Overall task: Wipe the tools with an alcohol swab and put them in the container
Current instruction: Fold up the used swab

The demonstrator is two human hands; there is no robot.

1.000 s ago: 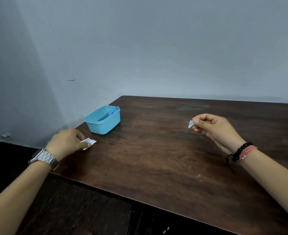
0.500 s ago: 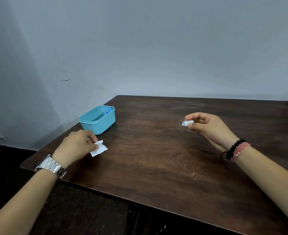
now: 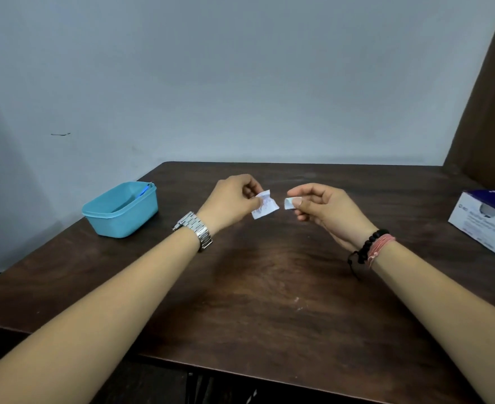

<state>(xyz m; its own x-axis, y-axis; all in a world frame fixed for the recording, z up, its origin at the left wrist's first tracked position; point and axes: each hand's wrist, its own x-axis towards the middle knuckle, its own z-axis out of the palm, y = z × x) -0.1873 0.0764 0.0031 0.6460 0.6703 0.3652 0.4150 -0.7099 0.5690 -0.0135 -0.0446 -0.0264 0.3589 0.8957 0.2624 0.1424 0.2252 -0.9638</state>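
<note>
Looking down from the head camera, the single view shows two bare forearms reaching in from the lower corners of the frame over a dark wooden table (image 3: 269,287). In the middle of the frame the left hand (image 3: 230,204) has its fingers curled, pinching a small crumpled white wrapper (image 3: 265,205) with faint printing between thumb and fingertips. Just to the right of it, not touching, the right hand (image 3: 325,209) has its thumb and forefinger pressed together on a small folded white swab (image 3: 288,203); the other fingers are curled underneath. Both hands are raised above the table surface, with a narrow gap between the wrapper and the swab.

A silver metal watch (image 3: 195,230) sits on the left wrist. A black bead bracelet (image 3: 370,243) and a pink cord bracelet (image 3: 381,247) sit side by side on the right wrist.

At the left of the frame, near the table's far left corner, stands a turquoise plastic container (image 3: 122,221), open at the top. A blue tool (image 3: 144,190) leans inside it against the far corner; its shape is too small to make out.

At the right edge of the frame a white and purple cardboard box (image 3: 485,225) rests on the table, partly cut off by the frame. A pale grey wall fills the upper half.
</note>
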